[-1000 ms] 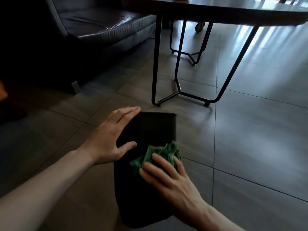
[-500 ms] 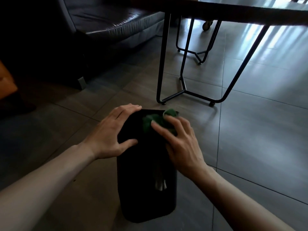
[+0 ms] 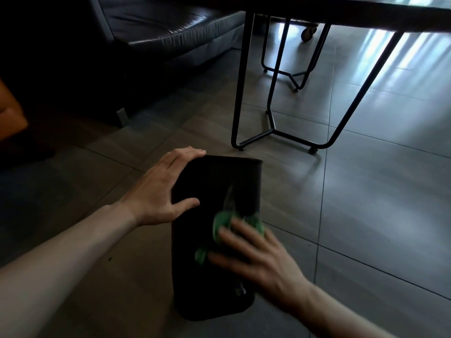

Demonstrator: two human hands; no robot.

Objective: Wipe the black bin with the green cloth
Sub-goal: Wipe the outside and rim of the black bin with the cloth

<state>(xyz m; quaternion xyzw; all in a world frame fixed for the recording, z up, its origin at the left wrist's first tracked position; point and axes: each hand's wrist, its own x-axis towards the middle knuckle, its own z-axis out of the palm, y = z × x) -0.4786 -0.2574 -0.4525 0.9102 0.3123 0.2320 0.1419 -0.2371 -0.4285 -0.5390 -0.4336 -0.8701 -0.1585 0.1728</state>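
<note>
The black bin [image 3: 219, 181] lies on its side on the tiled floor, its long side facing up. My left hand [image 3: 161, 189] rests flat on the bin's upper left edge, fingers spread over the far corner. My right hand [image 3: 258, 254] presses the crumpled green cloth [image 3: 223, 222] against the bin's upper face, about halfway along it. The right hand and cloth are motion-blurred. Most of the cloth is hidden under the fingers.
A table with black metal legs [image 3: 271, 118] stands just beyond the bin. A dark leather sofa [image 3: 170, 37] fills the upper left. An orange object [image 3: 9, 111] sits at the left edge. Grey floor tiles [image 3: 378, 203] spread out to the right.
My right hand has slid the green cloth from the bin's far end back toward me along its top face. The left hand has stayed on the bin's left edge.
</note>
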